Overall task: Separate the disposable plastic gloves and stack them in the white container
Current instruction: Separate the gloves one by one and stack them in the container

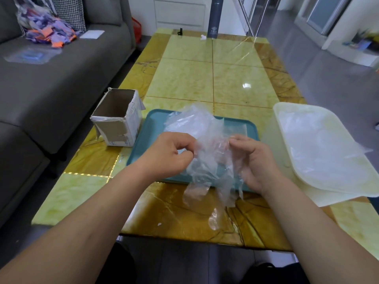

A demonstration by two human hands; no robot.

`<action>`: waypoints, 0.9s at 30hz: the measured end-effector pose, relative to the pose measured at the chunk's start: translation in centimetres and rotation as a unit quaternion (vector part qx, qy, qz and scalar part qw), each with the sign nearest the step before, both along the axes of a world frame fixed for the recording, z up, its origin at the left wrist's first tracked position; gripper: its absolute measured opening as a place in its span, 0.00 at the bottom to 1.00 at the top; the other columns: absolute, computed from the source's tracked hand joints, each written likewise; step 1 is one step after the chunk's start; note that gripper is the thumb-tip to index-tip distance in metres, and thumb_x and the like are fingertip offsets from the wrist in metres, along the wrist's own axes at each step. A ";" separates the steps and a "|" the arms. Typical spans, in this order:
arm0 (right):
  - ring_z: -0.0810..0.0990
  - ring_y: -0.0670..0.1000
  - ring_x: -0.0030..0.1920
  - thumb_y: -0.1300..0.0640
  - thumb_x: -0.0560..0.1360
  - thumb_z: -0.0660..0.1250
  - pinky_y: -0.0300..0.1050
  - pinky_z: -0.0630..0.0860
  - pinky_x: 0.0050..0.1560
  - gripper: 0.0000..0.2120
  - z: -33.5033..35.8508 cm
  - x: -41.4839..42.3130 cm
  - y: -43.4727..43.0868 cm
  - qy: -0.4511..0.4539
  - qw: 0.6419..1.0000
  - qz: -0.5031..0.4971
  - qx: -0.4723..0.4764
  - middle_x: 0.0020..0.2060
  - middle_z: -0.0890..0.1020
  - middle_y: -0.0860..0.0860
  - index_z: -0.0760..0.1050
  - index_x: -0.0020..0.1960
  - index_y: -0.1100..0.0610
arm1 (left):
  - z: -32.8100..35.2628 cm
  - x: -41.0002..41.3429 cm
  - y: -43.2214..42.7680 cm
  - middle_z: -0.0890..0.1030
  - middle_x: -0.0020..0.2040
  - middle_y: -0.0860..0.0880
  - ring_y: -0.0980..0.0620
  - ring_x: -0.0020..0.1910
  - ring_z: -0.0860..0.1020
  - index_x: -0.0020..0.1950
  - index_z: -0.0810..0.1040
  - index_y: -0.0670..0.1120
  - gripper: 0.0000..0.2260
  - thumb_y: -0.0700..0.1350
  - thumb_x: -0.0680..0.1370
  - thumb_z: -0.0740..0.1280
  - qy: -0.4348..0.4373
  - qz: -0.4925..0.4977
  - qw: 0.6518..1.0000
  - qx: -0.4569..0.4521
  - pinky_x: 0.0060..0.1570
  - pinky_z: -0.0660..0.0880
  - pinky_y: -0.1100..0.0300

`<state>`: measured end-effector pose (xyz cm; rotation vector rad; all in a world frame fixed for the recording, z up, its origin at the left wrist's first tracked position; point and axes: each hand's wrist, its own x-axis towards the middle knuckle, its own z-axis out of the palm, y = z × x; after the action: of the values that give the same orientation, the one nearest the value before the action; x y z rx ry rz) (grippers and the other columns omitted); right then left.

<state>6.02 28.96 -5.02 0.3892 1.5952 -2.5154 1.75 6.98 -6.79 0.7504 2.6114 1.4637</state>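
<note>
A crumpled bunch of clear disposable plastic gloves (207, 160) hangs between my two hands above the teal tray (149, 130). My left hand (168, 154) pinches the bunch at its left side with thumb and fingers. My right hand (252, 160) grips its right side. Glove fingers dangle down over the tray's near edge onto the table. More clear gloves (190, 119) lie heaped on the tray behind my hands. The white container (287, 119) stands to the right, with flattened clear gloves (320, 146) lying inside it.
An open cardboard box (119, 117) stands left of the tray at the table's edge. A dark cylinder (214, 17) and a small white scrap (203, 37) sit at the far end of the yellow marble table (225, 78). A grey sofa (51, 83) runs along the left.
</note>
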 end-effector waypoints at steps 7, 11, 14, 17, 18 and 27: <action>0.82 0.56 0.46 0.62 0.65 0.75 0.60 0.77 0.63 0.07 -0.3 0.2 0.4 0.002 0.996 0.073 -0.046 0.42 0.82 0.57 0.80 0.41 0.58 | -0.5 -0.4 1.2 0.84 0.42 0.56 0.59 0.41 0.80 0.47 0.84 0.53 0.07 0.48 0.74 0.80 -0.009 0.134 0.991 0.015 0.42 0.74 0.67; 0.72 0.75 0.69 0.62 0.65 0.77 0.76 0.60 0.75 0.26 -0.8 0.1 0.4 -0.016 0.991 0.128 -0.041 0.68 0.70 0.77 0.75 0.58 0.73 | -0.1 -0.1 2.0 0.80 0.58 0.57 0.53 0.56 0.77 0.65 0.80 0.54 0.24 0.61 0.73 0.77 0.018 0.170 0.984 -0.055 0.57 0.77 0.54; 0.62 0.77 0.75 0.61 0.67 0.77 0.75 0.59 0.76 0.42 -1.1 0.0 0.8 -0.005 0.990 0.125 -0.066 0.74 0.61 0.78 0.60 0.71 0.79 | 0.5 -0.2 2.4 0.75 0.70 0.56 0.50 0.70 0.71 0.78 0.69 0.56 0.39 0.63 0.71 0.78 0.018 0.180 0.979 -0.096 0.72 0.69 0.47; 0.70 0.76 0.70 0.62 0.67 0.75 0.72 0.57 0.78 0.35 -0.9 -0.2 0.9 -0.012 0.992 0.109 -0.056 0.69 0.69 0.77 0.66 0.67 0.77 | 0.9 -0.4 2.2 0.79 0.58 0.58 0.61 0.57 0.78 0.79 0.66 0.58 0.41 0.55 0.70 0.82 -0.113 0.144 0.983 0.000 0.60 0.76 0.59; 0.76 0.71 0.63 0.62 0.68 0.74 0.68 0.60 0.78 0.27 -0.9 -0.3 0.8 -0.016 0.994 0.100 -0.050 0.61 0.75 0.73 0.72 0.63 0.72 | 0.9 -0.5 2.1 0.80 0.54 0.56 0.64 0.50 0.79 0.76 0.71 0.57 0.37 0.51 0.69 0.82 -0.140 0.132 0.981 0.025 0.53 0.77 0.63; 0.82 0.53 0.35 0.55 0.81 0.68 0.51 0.78 0.42 0.10 -1.3 -0.9 0.3 -0.008 0.944 -0.017 0.328 0.37 0.85 0.52 0.80 0.42 0.57 | 3.0 -2.4 -3.4 0.85 0.42 0.47 0.52 0.40 0.82 0.44 0.86 0.47 0.03 0.42 0.78 0.76 -0.194 0.136 0.950 0.202 0.50 0.79 0.54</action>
<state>5.09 29.25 -6.32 0.4981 2.4052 -1.9173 -0.63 3.56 -3.80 0.0869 2.2039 2.0154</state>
